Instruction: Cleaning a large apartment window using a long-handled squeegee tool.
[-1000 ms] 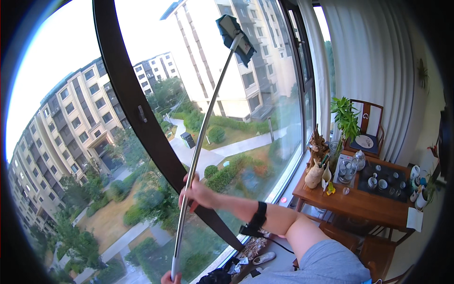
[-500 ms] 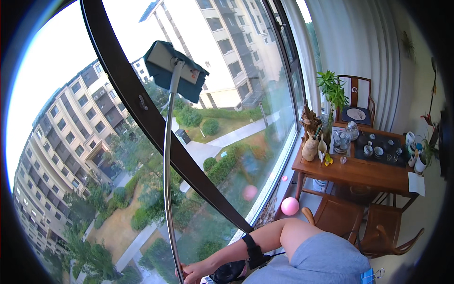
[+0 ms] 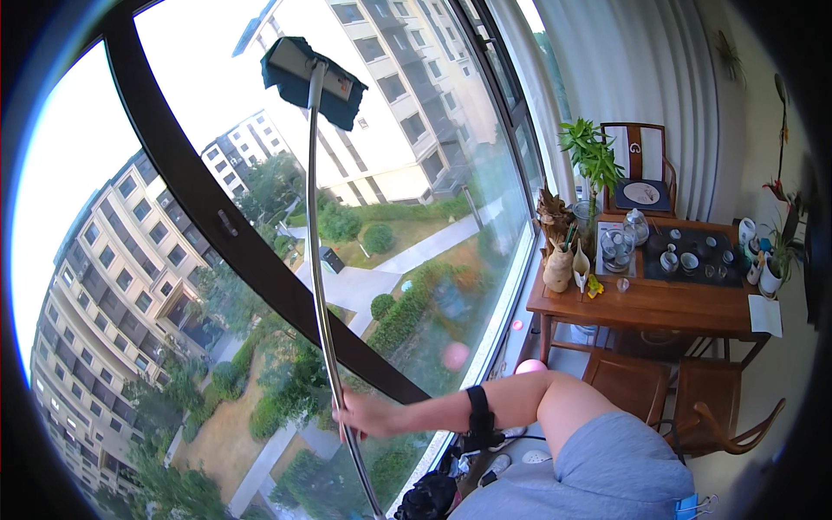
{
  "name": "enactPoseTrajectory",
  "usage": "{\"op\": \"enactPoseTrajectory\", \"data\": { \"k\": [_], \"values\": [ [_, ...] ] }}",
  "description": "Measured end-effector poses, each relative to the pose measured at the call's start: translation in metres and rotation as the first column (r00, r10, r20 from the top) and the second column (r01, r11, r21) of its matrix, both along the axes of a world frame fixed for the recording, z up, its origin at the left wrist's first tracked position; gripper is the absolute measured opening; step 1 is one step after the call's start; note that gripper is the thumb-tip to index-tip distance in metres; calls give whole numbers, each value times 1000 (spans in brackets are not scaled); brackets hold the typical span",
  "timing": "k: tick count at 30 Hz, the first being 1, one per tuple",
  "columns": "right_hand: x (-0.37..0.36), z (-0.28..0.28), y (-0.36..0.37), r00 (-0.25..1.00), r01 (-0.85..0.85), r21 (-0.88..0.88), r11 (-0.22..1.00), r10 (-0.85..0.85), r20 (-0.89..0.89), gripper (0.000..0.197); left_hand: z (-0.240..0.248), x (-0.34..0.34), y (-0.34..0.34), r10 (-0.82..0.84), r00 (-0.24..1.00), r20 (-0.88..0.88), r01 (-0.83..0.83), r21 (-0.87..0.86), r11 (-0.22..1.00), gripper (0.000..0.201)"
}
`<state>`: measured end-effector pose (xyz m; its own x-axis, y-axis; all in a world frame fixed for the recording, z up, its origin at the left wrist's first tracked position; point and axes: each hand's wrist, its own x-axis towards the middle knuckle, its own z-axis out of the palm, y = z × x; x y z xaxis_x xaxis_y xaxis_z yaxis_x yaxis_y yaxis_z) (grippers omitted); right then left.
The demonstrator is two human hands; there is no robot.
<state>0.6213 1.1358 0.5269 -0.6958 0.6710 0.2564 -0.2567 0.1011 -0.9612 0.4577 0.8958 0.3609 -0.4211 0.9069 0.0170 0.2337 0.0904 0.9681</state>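
Note:
A long-handled flat mop (image 3: 317,191) with a shiny metal pole slants up across the view. Its head (image 3: 314,80), pale on the back with a dark green cloth around the edges, is up against the tall window glass. My right hand (image 3: 368,414) is closed around the lower part of the pole, its arm reaching in from the lower right with a black strap (image 3: 479,409) around the forearm. Below that hand the pole runs out of the lower edge. My left hand is out of view.
A dark window frame bar (image 3: 227,227) crosses behind the pole. To the right stands a wooden table (image 3: 572,299) with a tea set and plant, and wooden chairs (image 3: 706,403) beside it. A pink ball (image 3: 530,367) and a black bundle (image 3: 426,496) lie low near the window.
The mop head has risen on the glass. My right hand has come up from the lower edge, still around the pole, and the view has shifted slightly.

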Motion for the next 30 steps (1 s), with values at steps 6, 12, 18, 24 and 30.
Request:
{"op": "enactPoseTrajectory", "data": {
  "k": [6, 12, 18, 24, 30],
  "values": [
    [54, 61, 121, 901, 433, 181, 883, -425, -80, 40, 44, 43, 89, -36, 999, 35, 33, 97, 995, 21],
    [137, 124, 242, 858, 509, -40, 860, -510, -67, 34, 108, 86, 201, -138, 990, -26, 140, 140, 980, 20],
    [142, 104, 269, 913, 408, -92, 908, -408, 22, 33, 100, 41, 230, -42, 938, -345, 129, 234, 964, 23],
    [94, 51, 230, 952, 258, -140, 956, -276, -133, 25, 92, 3, 177, 164, 802, -574, -64, 190, 980, 29],
    [28, 3, 135, 990, -112, -168, 980, 94, -110, 23, 9, -85, 62, 224, 624, -749, -152, 165, 975, 26]
  ]
}}
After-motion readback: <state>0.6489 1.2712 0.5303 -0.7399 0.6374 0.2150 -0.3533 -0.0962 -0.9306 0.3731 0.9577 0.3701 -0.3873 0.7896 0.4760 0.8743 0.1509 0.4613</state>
